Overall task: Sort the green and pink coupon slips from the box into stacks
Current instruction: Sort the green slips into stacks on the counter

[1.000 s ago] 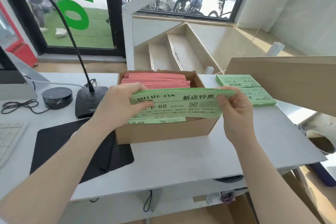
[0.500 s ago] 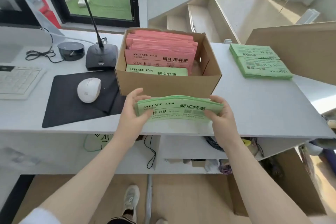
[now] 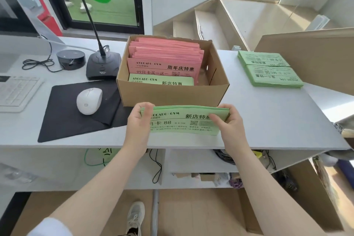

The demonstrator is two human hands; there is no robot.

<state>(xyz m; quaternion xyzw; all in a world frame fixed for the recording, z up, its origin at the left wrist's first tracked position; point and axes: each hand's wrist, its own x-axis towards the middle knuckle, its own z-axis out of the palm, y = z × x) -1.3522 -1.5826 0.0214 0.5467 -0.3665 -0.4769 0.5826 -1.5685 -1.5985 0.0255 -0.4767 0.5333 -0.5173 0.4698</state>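
A bundle of green slips (image 3: 184,120) is gripped at its ends by the left hand (image 3: 138,123) and right hand (image 3: 229,123), fingers curled round the edges. The box (image 3: 172,93) stands just beyond both hands; pink slips (image 3: 165,53) are seen inside it. Green stacks (image 3: 269,69) lie beyond the right hand.

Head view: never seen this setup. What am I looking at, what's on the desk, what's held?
There is no robot here. A camera worn on a person's head looks down at their two bare hands. The left hand and right hand each grip one end of a bundle of green paper coupon slips, held over the white desk. Behind it stands an open brown cardboard box holding pink paper slips and more green ones. A sorted stack of green slips lies to the right. A white computer mouse sits on a black mat.
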